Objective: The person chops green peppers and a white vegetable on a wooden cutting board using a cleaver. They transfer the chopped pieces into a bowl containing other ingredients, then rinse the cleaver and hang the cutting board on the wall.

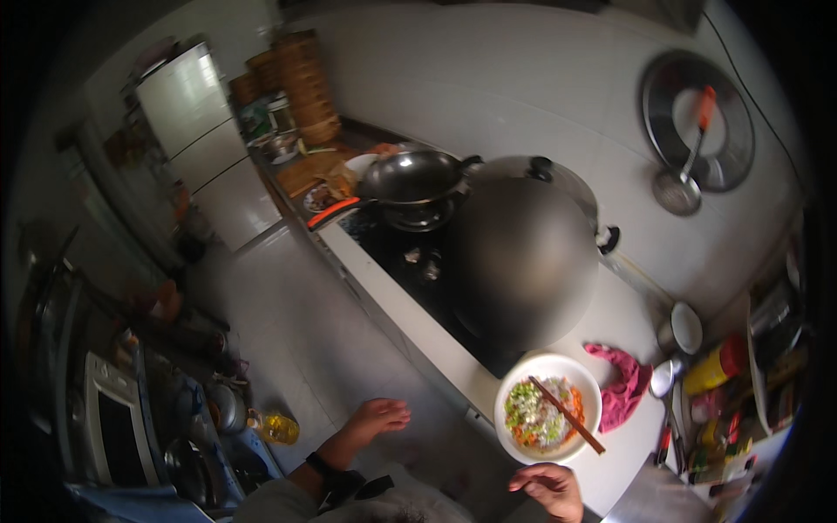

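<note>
My left hand (381,416) hangs above the floor in front of the counter, its fingers loosely extended, holding nothing. My right hand (554,491) is just below a white bowl (594,406), with its fingers curled loosely and nothing in them. Chopped green, white and orange food (539,421) fills the bowl. A pair of brown chopsticks (565,415) lies across it, sticking out over the lower right rim. Right of the bowl is a crumpled dark pink cloth (622,389). Beyond it, a large dark round cover or pan (516,274) looks blurred and hides part of the stove.
A wok (413,175) with an orange-tipped handle sits on the far burner of the black stove (386,252). Bamboo steamers (304,85) are stacked farther back. Bottles and jars crowd the right side. An oil bottle (278,428) stands at left; a skimmer (678,189) hangs on the wall.
</note>
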### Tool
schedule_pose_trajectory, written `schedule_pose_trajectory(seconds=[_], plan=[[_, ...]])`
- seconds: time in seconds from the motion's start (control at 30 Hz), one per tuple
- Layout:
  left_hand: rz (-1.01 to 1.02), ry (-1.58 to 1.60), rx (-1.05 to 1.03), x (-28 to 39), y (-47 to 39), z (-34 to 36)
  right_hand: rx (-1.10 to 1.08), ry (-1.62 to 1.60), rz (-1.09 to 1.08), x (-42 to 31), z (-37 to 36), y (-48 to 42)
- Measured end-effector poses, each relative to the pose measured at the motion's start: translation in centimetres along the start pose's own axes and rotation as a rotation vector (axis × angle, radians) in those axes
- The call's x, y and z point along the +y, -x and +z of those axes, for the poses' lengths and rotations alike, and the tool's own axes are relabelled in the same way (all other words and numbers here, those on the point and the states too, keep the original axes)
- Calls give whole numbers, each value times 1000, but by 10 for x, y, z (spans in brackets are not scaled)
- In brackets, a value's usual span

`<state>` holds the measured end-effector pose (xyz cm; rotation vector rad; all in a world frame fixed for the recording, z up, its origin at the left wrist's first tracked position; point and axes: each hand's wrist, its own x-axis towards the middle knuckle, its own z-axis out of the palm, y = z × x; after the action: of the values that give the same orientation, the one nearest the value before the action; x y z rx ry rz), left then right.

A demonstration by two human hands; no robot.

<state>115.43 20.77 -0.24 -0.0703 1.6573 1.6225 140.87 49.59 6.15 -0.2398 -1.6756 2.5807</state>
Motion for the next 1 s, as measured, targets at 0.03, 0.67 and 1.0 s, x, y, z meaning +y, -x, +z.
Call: schedule_pose_trajectory(seconds=[0.03,0.67,1.0], plan=[[14,19,25,0,3,-14,-94,10,14,7,9,-17],[167,348,413,59,31,-325,-496,385,242,84,342,-380],[301,353,488,127,-21,-456,-529,231,318,146,453,-539]])
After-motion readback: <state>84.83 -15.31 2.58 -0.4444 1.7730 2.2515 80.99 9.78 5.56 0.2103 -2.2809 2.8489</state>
